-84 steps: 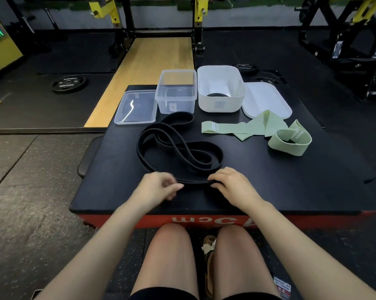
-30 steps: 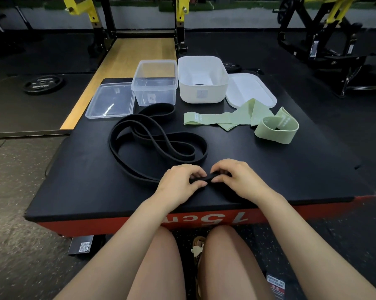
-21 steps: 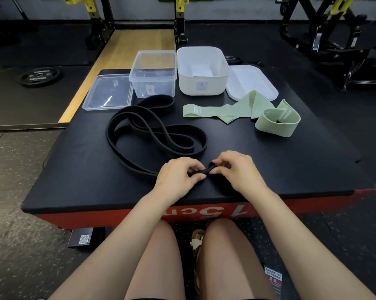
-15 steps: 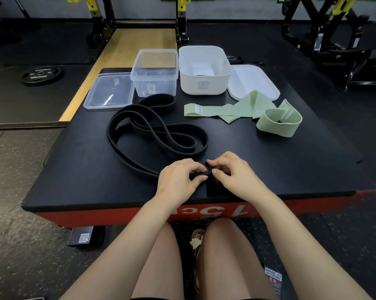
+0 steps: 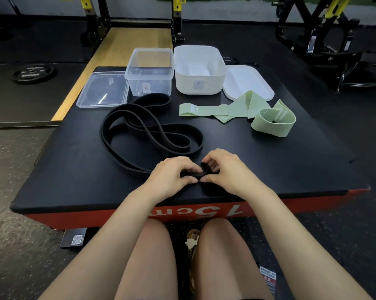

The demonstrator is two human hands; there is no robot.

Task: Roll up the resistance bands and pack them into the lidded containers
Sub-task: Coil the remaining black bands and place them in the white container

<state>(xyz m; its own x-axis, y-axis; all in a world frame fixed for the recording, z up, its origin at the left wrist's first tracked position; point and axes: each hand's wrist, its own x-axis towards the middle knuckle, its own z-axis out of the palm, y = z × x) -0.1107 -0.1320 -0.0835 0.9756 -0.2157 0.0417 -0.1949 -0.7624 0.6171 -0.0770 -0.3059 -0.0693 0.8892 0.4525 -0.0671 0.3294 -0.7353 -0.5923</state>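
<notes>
**Two hands pinch the near end of the black band**

The left hand [image 5: 171,176] and the right hand [image 5: 223,169] sit close together at 6 o'clock on the black platform [image 5: 269,161]. Their fingertips almost touch. Both hands have curled fingers that pinch a small rolled bit of the black band [image 5: 148,128]. The rest of the black band lies in big loose loops at the middle of the platform, running from the hands up toward 11 o'clock.

At 12 o'clock stand two open boxes, side by side. The clear box [image 5: 150,70] is on the left, with the far loop of the black band lying right in front of it. The clear lid [image 5: 102,89] lies flat just beside it at 10 o'clock. The white box [image 5: 199,70] is on the right, and the white lid [image 5: 247,81] lies flat at 1 o'clock.

The green band [image 5: 236,109] lies at 2 o'clock. One end is flat and folded, and it covers the near edge of the white lid. The other end stands up in a loop.

A weight plate [image 5: 32,72] lies on the floor far off at 10 o'clock. The person's bare knees show under the platform's red edge.
</notes>
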